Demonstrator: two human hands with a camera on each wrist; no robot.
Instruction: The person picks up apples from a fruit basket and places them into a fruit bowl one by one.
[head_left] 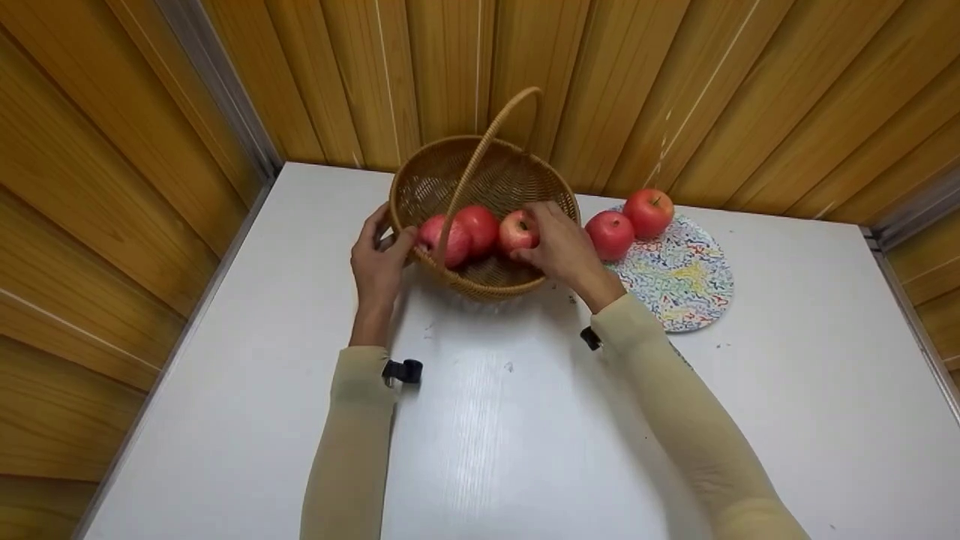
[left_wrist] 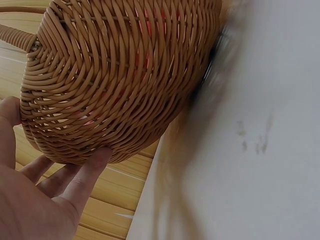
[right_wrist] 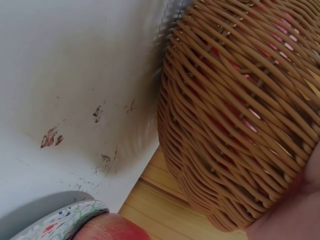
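The left hand (head_left: 377, 259) holds the basket (head_left: 487, 291) at its left side: the thumb is at the rim and the other fingers are outside, against the woven wall, as the left wrist view also shows. The basket is at the back part of the table (head_left: 465, 435), near the wooden wall (head_left: 637, 82), and its handle (head_left: 488, 138) rises over the opening.

The right hand (head_left: 561, 244) reaches over the right rim and is narrow, with thumb and fingers around one apple (head_left: 514, 235), which is inside the basket, in the right half. Whether this apple touches the bottom, I cannot tell. Left of it, in the same basket, lie a round red apple (head_left: 480, 227) and a paler striped apple (head_left: 460, 244); these two are side by side, close to the foot of the handle.

Just to the right of the basket is a plate (head_left: 697, 281) with a colourful speckled pattern. At its upper left edge are two more apples, a lower one (head_left: 610, 235) and an upper one (head_left: 647, 214) with a stem, next to each other.
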